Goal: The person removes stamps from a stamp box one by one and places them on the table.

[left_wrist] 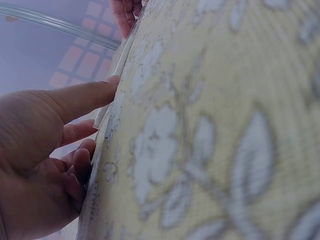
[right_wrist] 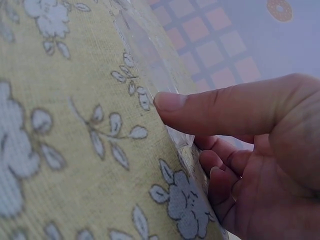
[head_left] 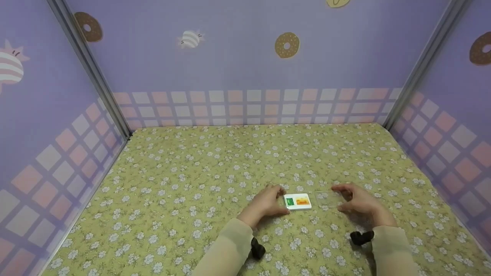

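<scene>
I'm pinching the white tile (head_left: 297,201) at its nine o'clock, left grip (head_left: 266,202); right grip (head_left: 360,200) is holding the clear cover (head_left: 326,200), just off the tile's three o'clock. Both looking light, stiff, slick; edges best.

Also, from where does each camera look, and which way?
Head: on the head, facing forward-down at the cloth; left hand, right hand, sleeves show.
Left wrist: on that wrist, looking toward the white block; left hand near, right hand beyond.
Right wrist: likewise, toward the clear piece; only right hand shows.
Head and left wrist share both hands.
</scene>
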Demonstrator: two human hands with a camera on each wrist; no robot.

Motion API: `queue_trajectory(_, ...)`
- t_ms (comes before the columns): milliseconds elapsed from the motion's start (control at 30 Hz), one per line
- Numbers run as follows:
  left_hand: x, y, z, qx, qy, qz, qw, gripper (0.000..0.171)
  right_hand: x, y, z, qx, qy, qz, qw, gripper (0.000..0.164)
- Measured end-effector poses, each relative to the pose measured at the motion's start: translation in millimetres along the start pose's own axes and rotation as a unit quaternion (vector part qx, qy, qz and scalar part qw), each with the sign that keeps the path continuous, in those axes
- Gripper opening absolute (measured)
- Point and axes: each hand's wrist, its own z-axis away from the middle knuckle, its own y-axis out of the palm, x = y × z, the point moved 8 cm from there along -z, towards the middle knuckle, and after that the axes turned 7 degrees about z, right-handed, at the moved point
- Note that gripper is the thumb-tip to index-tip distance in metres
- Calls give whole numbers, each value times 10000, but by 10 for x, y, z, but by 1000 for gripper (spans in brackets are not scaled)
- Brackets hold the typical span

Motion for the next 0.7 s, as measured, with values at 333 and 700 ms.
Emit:
queue_trajectory(333,11,0,-6,51,-31,46,10000,62,-23,-8,0,-28,47,-372,9993,75)
queue_trajectory(700,6,1,-5,73,-33,47,10000,63,-30,-55,-8,-212,158,-272,9993,64)
